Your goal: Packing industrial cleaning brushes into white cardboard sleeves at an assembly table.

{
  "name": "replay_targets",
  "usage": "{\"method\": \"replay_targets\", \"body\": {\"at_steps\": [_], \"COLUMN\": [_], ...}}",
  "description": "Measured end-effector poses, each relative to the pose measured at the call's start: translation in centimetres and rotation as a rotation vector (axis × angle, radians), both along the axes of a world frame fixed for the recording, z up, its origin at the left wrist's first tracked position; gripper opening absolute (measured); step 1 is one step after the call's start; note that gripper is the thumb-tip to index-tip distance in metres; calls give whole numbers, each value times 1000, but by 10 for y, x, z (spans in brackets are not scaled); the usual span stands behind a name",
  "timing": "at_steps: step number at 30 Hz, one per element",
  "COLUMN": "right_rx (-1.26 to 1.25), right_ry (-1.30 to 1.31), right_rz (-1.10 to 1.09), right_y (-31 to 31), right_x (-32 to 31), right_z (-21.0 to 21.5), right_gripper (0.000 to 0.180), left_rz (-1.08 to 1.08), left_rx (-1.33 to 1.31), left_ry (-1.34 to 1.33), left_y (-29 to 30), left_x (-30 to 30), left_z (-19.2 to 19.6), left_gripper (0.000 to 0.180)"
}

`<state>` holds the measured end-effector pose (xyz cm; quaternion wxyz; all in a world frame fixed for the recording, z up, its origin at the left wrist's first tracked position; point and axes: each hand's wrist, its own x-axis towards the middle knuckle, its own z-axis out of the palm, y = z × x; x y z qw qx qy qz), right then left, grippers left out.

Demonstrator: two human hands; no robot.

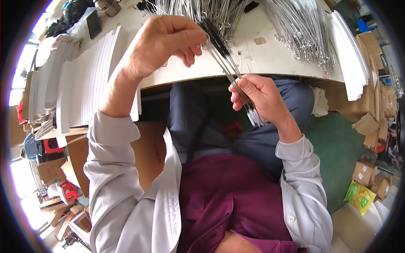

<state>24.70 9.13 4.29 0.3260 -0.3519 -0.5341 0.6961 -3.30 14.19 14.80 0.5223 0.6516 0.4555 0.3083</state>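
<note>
A bundle of thin wire-handled brushes [230,63] slants across in front of me, above my lap. My right hand [263,95] is closed around its lower part. Black bristles [214,37] show at the upper end, and white tips [255,118] stick out below the right fist. To the upper left, my left hand [166,44] pinches a wire end between thumb and forefinger, beside the black bristles. Its other fingers curl loosely. Beyond the hands, many loose wire brushes [198,10] lie in a heap on the white table [270,63].
A second heap of wire brushes with looped ends [301,31] lies at the right. Folded white card strips [84,84] stand at the left, and more white strips [348,55] at the right edge. A steel flask [107,6] stands far left. Cardboard boxes [363,172] sit beyond the right side.
</note>
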Motion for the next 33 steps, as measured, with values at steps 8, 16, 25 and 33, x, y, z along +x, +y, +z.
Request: {"method": "replay_targets", "body": {"at_steps": [8,16,25,33], "right_rx": [37,-16,58,139], "right_ry": [52,35,-85,-133], "right_rz": [13,39,-31,-63], "right_y": [5,5,-8,-8], "right_x": [-10,-16,-17,-22], "right_z": [4,2,-13,-18], "right_gripper": [35,35,38,35], "left_rz": [93,136,257,283], "left_rx": [218,178,-86,-50], "left_ry": [9,26,-141,-140], "left_y": [2,5,5,5], "left_x": [13,2,-7,-13], "left_z": [-7,-13,-30,-39], "left_gripper": [17,17,23,20]}}
